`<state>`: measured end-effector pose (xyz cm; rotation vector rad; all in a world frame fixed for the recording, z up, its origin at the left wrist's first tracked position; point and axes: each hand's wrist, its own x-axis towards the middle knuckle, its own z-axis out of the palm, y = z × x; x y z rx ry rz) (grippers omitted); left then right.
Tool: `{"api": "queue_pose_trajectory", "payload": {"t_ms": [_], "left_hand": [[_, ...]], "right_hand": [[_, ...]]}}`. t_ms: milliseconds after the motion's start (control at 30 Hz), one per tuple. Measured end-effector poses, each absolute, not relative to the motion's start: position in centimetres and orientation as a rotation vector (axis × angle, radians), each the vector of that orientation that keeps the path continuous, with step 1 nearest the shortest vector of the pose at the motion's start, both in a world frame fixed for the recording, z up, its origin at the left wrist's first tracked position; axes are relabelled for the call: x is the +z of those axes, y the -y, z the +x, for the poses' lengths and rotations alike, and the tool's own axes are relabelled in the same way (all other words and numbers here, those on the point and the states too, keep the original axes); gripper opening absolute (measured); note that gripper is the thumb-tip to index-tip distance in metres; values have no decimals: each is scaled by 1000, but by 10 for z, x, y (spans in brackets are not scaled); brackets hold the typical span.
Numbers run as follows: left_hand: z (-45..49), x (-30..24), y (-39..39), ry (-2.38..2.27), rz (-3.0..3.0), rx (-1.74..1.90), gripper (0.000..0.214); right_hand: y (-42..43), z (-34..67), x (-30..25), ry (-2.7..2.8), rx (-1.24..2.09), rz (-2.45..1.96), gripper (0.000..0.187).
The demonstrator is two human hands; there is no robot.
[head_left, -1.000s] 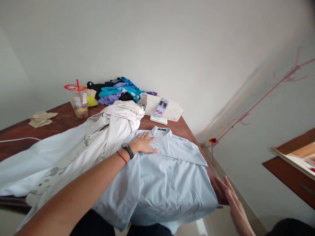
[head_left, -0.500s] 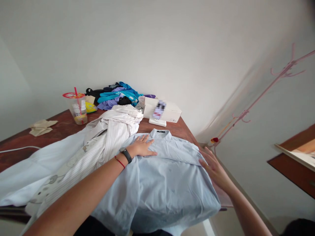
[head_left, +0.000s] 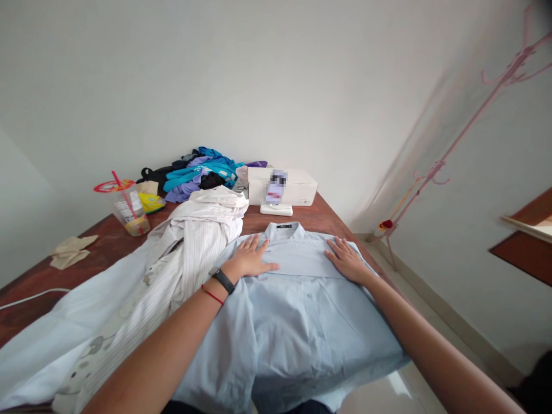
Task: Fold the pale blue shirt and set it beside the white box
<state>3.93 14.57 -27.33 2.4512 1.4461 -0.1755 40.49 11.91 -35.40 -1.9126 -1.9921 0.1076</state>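
A light blue shirt (head_left: 293, 305) lies spread over the table, its collar toward the wall and its lower part hanging past the near edge. My left hand (head_left: 252, 257) rests flat on the shirt's left shoulder area, fingers spread. On the opposite shoulder area, my right hand (head_left: 347, 260) also lies flat with its fingers apart. Neither hand grasps the fabric. Beside my left arm, a striped white garment (head_left: 202, 230) lies bunched on the table, next to a white cloth (head_left: 86, 299).
A plastic cup (head_left: 131, 213) with a red straw leans at the left. Behind are piled clothes (head_left: 202, 172), a white box (head_left: 297, 187) and a phone (head_left: 276, 187) on a white stand. A pink coat rack (head_left: 470, 121) stands right of the wooden table (head_left: 103, 233).
My right hand has moved left from the shirt's right edge onto its shoulder area and now lies flat. My left hand stays on the shirt. The camera view has shifted slightly.
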Motion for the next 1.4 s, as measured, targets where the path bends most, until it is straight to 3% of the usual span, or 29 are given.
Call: {"api": "queue_pose_trajectory", "payload": {"t_ms": [300,567,733,933,1133,1400], "left_hand": [[38,-278,-148,-1422,2448,-126,118],[38,-287,-150,-1429,2448,-73,124],[38,-288,-151,-1409,2442,-60,132],[37,-290,-151,-1406,2453,-51,135],[37,-288,-151,-1398,2444,-38,133],[40,-287,-145,-1428,2436,2,109]], "right_hand": [[-135,419,-351,2035,87,-2178,69],[-133,437,-322,1720,365,-2437,82],[-130,421,-309,1804,127,-2204,77],[-142,401,-314,1820,310,-1947,68],[-156,421,-337,1682,419,-1984,69],[-159,427,-348,1619,401,-1796,62]]}}
